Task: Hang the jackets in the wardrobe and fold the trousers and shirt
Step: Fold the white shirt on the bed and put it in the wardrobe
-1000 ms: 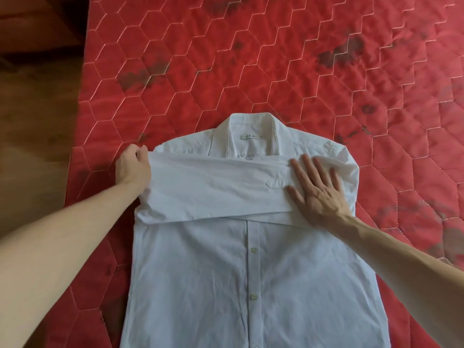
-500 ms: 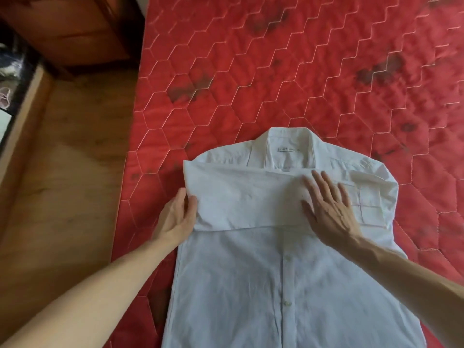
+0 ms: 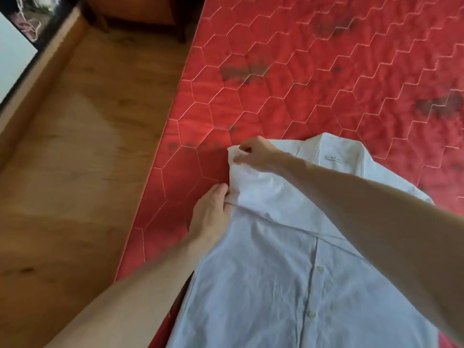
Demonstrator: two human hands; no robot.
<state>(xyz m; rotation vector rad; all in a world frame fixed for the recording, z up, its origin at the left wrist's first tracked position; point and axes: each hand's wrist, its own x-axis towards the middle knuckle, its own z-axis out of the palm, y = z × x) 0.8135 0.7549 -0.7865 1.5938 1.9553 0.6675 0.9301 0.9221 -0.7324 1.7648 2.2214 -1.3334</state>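
A white button-up shirt (image 3: 276,280) lies front-up on the red quilted mattress (image 3: 313,79), collar pointing away from me. A sleeve is folded across its chest. My right hand (image 3: 253,154) has crossed over to the shirt's left shoulder and pinches the folded sleeve's end there, lifting it slightly. My left hand (image 3: 209,217) rests at the shirt's left edge just below, fingers against the fold. My right forearm hides part of the shirt's right side.
The mattress's left edge (image 3: 155,172) runs diagonally beside a wooden floor (image 3: 75,172). Dark wooden furniture (image 3: 133,11) stands at the top, beyond the floor. A dark-framed panel (image 3: 17,46) leans at the far left. Dark stains mark the mattress.
My right hand left the chest and reached across to the left shoulder, pinching the sleeve end. My left hand stayed at the shirt's left edge. The view swung left, showing more floor.
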